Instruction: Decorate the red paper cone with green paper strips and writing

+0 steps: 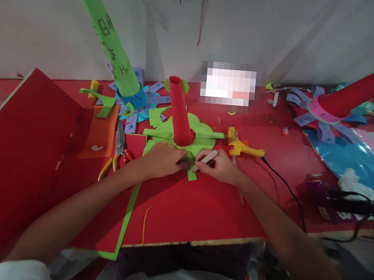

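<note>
In my right hand [215, 164] is a pale marker-like stick [209, 157], slanted with its lower end over a narrow green paper strip [192, 173]. My left hand [166, 160] is closed beside the strip, its fingertips at the strip's left edge; what they hold, if anything, is hidden. Behind both hands lies a green scalloped paper piece [204, 128] with strips reaching left and right. A red paper tube [179, 113] stands on its middle, leaning slightly.
A yellow glue gun [244, 149] with a black cord lies right of my hands. Scissors [120, 139] and yellow-and-red-handled tools lie left. A tall green tube [116, 52] stands back left; a red tube [359, 95] leans at right. A red board [27, 144] rises at left.
</note>
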Action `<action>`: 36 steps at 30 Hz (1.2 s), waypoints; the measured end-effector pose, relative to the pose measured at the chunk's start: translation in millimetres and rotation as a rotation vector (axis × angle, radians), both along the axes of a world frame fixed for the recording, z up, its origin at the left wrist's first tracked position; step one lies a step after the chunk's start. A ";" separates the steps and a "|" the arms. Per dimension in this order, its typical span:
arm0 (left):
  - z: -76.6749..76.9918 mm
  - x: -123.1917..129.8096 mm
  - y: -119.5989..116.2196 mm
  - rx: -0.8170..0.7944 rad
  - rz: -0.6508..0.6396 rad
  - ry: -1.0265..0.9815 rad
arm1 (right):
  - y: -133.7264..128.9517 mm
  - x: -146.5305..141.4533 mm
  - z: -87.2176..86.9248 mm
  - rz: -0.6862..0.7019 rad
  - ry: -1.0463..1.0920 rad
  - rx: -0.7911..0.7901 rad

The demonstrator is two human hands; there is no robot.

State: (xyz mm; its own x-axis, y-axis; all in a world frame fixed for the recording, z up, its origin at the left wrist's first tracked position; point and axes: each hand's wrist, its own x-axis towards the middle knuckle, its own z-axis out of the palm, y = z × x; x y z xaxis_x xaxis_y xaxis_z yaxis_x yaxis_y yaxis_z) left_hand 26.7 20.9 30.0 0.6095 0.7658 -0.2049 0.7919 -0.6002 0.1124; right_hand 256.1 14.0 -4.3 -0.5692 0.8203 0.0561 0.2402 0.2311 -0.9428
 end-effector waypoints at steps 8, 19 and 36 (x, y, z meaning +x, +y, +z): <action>-0.4 -0.5 0.6 0.006 -0.010 -0.009 | 0.6 1.0 -2.8 -0.007 -0.005 0.004; -0.3 1.0 0.9 -0.021 0.010 -0.001 | 0.2 0.8 -0.9 0.009 -0.022 -0.011; 1.9 2.2 1.4 -0.049 0.013 -0.009 | 2.1 2.2 -5.3 -0.045 -0.068 0.039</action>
